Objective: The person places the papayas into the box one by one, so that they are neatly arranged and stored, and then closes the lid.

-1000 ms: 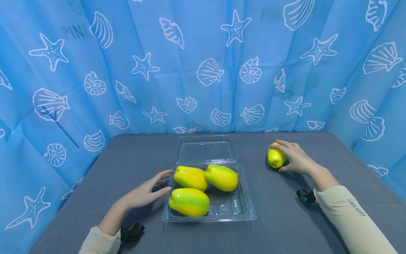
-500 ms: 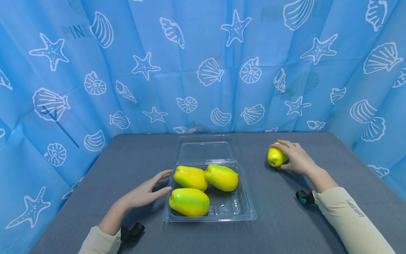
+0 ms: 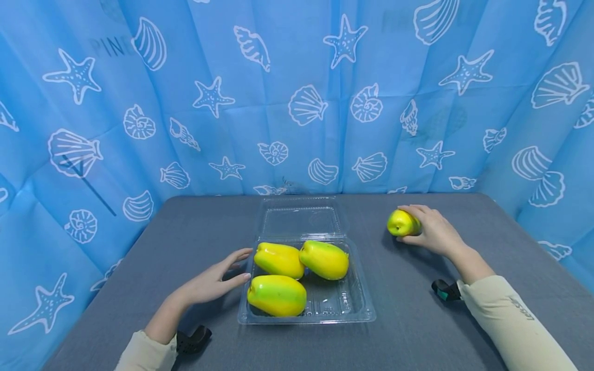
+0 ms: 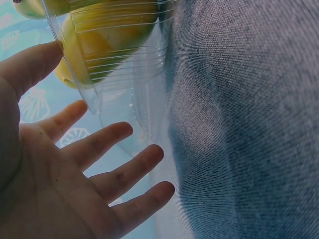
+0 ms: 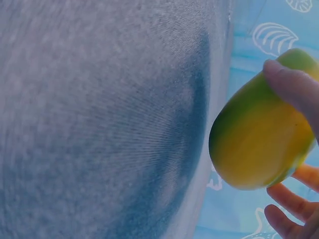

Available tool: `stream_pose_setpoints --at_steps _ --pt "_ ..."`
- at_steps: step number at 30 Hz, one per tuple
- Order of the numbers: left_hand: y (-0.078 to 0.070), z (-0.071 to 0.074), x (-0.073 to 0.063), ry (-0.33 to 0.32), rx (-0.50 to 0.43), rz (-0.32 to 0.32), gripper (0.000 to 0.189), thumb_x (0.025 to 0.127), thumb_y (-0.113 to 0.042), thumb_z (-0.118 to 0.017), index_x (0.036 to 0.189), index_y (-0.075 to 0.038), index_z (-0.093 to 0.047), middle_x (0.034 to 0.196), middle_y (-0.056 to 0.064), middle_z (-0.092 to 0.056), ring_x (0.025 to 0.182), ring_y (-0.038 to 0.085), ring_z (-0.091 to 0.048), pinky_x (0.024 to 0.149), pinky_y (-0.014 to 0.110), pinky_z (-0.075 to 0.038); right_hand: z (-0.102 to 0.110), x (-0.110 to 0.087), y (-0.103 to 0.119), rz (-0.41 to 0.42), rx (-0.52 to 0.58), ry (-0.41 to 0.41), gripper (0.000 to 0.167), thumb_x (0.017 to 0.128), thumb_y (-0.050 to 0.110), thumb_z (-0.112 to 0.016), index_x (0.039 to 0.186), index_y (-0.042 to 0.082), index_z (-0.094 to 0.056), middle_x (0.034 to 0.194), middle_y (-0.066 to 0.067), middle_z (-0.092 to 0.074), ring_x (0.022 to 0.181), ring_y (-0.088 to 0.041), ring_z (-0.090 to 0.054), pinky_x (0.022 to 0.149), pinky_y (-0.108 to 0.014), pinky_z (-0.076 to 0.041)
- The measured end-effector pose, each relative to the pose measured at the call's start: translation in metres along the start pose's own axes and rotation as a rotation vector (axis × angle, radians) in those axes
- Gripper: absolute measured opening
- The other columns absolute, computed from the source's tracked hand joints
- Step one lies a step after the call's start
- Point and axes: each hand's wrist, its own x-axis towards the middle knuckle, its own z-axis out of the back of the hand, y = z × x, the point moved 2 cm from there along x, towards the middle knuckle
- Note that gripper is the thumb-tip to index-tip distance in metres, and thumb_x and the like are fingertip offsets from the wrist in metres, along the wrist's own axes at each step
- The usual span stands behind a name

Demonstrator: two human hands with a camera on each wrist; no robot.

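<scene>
My right hand (image 3: 432, 230) grips a yellow-green papaya (image 3: 401, 223) at the right of the table, thumb on one side and fingers on the other. In the right wrist view that papaya (image 5: 264, 134) shows a gap from the cloth, its shadow below. A clear plastic clamshell box (image 3: 364, 304) lies unfolded in the middle, with three more papayas inside: a back left one (image 3: 280, 260), a back right one (image 3: 325, 260) and a front left one (image 3: 277, 295). My left hand (image 3: 211, 280), fingers spread, is at the box's left rim; its thumb touches the rim in the left wrist view.
The box's clear lid (image 3: 300, 219) is folded back flat behind it. A grey cloth covers the table (image 3: 403, 324). Behind and at both sides hangs a blue curtain (image 3: 278, 67) with shell prints. Black wrist devices (image 3: 194, 340) sit under both wrists.
The right hand has taken a firmer grip on its papaya and shifted it slightly left and up, its near end turning toward the camera. The left hand and the box have stayed still.
</scene>
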Motion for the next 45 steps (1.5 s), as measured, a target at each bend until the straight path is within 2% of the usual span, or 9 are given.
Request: stream_pose_setpoints --at_steps 11,22,28,45 --pt "0.0 0.0 0.0 -0.002 0.003 0.004 0.063 0.096 -0.041 -0.047 0.148 -0.019 -0.02 0.154 0.016 -0.023 0.136 0.044 -0.031 0.104 0.067 -0.029 0.002 -0.001 0.007 -0.013 0.145 -0.037 0.073 0.076 0.023 -0.076 0.136 0.002 -0.041 0.128 -0.029 -0.044 0.116 -0.046 -0.043 0.093 -0.066 -0.037" --pt "0.0 -0.001 0.0 0.0 -0.005 0.008 0.063 0.096 -0.042 -0.046 0.148 -0.019 -0.019 0.154 0.016 -0.023 0.136 0.045 -0.031 0.104 0.067 -0.028 0.003 -0.002 0.01 -0.027 0.188 -0.068 0.072 0.081 0.033 -0.072 0.137 0.002 -0.04 0.122 -0.027 -0.046 0.109 -0.041 -0.045 0.085 -0.062 -0.044" --pt "0.0 -0.001 0.0 -0.003 -0.001 0.01 0.063 0.096 -0.042 -0.046 0.148 -0.019 -0.019 0.154 0.016 -0.023 0.136 0.045 -0.03 0.104 0.067 -0.028 0.004 -0.003 0.011 -0.019 0.226 -0.09 0.07 0.082 0.031 -0.07 0.136 -0.001 -0.04 0.123 -0.026 -0.045 0.109 -0.039 -0.047 0.086 -0.059 -0.048" --pt "0.0 0.0 -0.001 0.004 -0.007 -0.002 0.062 0.097 -0.041 -0.046 0.149 -0.019 -0.019 0.155 0.016 -0.022 0.136 0.044 -0.03 0.105 0.066 -0.028 0.007 -0.002 0.015 -0.033 0.263 -0.105 0.07 0.084 0.034 -0.069 0.136 0.0 -0.038 0.124 -0.025 -0.048 0.107 -0.041 -0.052 0.086 -0.059 -0.047"
